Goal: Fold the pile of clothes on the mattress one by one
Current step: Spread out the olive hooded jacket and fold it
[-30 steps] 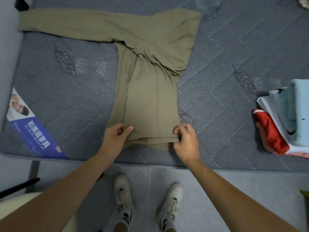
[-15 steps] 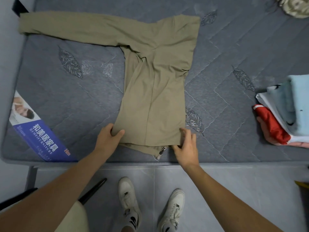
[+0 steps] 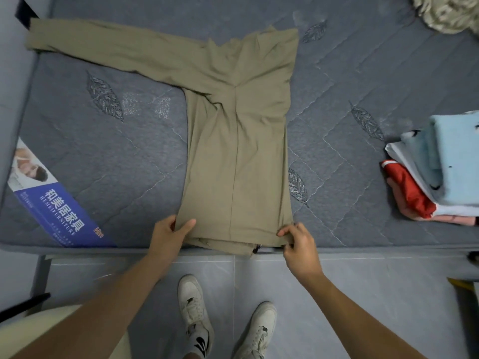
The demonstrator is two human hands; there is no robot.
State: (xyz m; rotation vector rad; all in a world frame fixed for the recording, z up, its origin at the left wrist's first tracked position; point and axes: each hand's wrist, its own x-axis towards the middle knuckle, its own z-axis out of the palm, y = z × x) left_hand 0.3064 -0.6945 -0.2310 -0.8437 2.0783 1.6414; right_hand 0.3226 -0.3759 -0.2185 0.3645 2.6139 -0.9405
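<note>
An olive long-sleeved garment lies flat on the grey quilted mattress. Its right side is folded over the body, and its left sleeve stretches out to the mattress's far left corner. My left hand pinches the hem's left corner, thumb on top of the cloth. At the hem's right corner, near the mattress's front edge, my right hand pinches the fabric. A dark zipper end shows just under the hem between my hands.
A stack of folded clothes in light blue, white, red and pink sits at the right edge. A crumpled pale garment lies at the far right corner. A blue label marks the mattress's front left. My feet stand on grey floor tiles below.
Both hands have drawn the hem toward the front edge and smoothed the body flatter. My right hand went from lying flat on the cloth to pinching the corner.
</note>
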